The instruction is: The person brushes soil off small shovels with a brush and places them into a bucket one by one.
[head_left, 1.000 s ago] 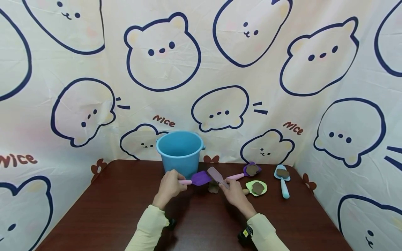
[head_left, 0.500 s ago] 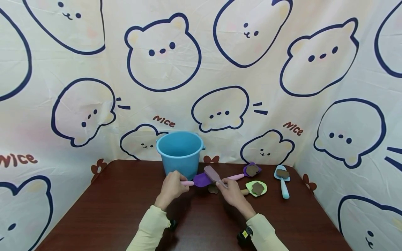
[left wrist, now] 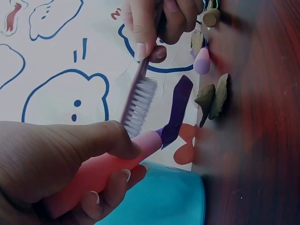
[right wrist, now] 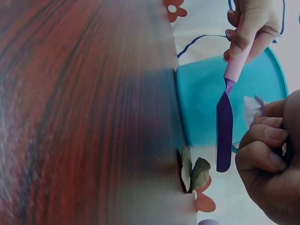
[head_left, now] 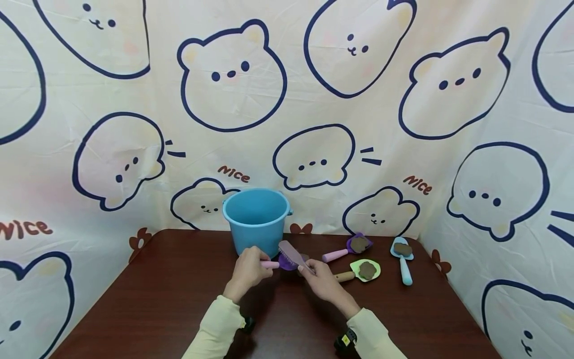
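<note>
Brush (head_left: 292,253): Over it comes! It has swung left in the last second and now overlaps the purple spade (head_left: 284,264), just below the frame's middle.
Meaning: I'd judge the blade (left wrist: 179,110) is being brushed or lined up for it; whether the bristles (left wrist: 142,104) touch, I can't tell.
Left hand (head_left: 249,265): clamped round the spade's smooth pink handle (left wrist: 105,172).
Right hand (head_left: 325,282): pinching the brush.
Bristle side: white, tufted rows on a slim mauve back.
Bucket (head_left: 257,237): blue, plastic-looking, round-rimmed, left of centre.
Lumps (right wrist: 201,174): brown, ragged-edged, on the glossy wood-grained table (head_left: 179,299).
Lower right: violet shovel (head_left: 342,253), leaf-green shovel (head_left: 356,268), light-blue shovel (head_left: 405,269), each bearing a rough brown clod (head_left: 367,270).
</note>
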Motion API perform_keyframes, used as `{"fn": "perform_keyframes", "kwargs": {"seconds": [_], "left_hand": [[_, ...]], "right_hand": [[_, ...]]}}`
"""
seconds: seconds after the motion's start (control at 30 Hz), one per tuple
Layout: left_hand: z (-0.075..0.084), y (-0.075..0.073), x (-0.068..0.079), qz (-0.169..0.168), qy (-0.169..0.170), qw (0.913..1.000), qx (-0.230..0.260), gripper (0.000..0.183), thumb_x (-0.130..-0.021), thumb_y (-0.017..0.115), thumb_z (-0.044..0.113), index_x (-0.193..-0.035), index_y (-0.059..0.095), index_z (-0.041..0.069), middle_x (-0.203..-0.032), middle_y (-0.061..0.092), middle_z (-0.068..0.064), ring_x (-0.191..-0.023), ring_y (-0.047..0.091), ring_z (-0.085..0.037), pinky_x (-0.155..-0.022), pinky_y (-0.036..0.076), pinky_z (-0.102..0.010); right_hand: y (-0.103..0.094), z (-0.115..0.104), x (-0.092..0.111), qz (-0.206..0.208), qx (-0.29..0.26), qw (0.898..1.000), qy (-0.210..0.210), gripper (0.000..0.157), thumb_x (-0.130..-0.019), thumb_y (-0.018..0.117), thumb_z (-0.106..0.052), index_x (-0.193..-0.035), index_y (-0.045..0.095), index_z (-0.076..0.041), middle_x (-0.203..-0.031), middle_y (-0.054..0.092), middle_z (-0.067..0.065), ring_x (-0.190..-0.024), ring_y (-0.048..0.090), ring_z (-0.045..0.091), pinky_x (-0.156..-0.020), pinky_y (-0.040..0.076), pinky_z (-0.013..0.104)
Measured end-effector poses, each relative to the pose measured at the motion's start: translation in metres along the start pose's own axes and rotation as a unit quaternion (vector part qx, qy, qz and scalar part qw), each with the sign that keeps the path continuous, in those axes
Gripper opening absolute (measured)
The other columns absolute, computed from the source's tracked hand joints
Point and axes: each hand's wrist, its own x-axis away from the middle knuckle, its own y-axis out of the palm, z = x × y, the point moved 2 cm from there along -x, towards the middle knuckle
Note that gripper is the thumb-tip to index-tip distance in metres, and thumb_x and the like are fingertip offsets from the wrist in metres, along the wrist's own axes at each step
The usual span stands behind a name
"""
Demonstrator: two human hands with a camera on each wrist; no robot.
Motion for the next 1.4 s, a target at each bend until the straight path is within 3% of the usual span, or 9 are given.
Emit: {"fn": "perform_keyframes", "kwargs": {"seconds": [0.67,0.93,1.4], "left_hand": [[0.0,0.001,0.0,0.01,0.016,0.9997,0.016,0.015,-0.076,0.087,0.007,-0.089,0.081,0.003,-0.076,0.075,-0.006,-0.059,0.06,-0.014,-0.059,0.055,-0.031],[0.002,-0.002,-0.002,0.012,0.013,0.9997,0.015,0.016,-0.076,0.088,0.008,-0.09,0.081,0.003,-0.079,0.076,-0.008,-0.062,0.062,-0.015,-0.063,0.057,-0.034],[0.001,-0.004,0.0,0.01,0.008,0.9999,0.007,0.016,-0.077,0.088,0.008,-0.09,0.081,0.003,-0.082,0.077,-0.008,-0.066,0.064,-0.016,-0.066,0.059,-0.038]], "right_hand": [[0.009,-0.001,0.001,-0.026,0.001,0.999,-0.019,0.036,-0.108,0.051,-0.032,-0.093,0.061,-0.001,-0.065,0.043,-0.006,-0.053,0.036,0.003,-0.049,0.031,0.02],[0.008,0.003,0.0,-0.015,0.01,1.0,-0.021,0.029,-0.107,0.053,-0.029,-0.09,0.06,-0.007,-0.066,0.043,-0.007,-0.054,0.037,0.003,-0.051,0.033,0.02],[0.005,0.009,0.001,-0.004,0.04,0.999,0.006,0.032,-0.107,0.053,-0.031,-0.095,0.062,-0.004,-0.069,0.044,-0.005,-0.056,0.038,0.005,-0.053,0.033,0.021]]}}
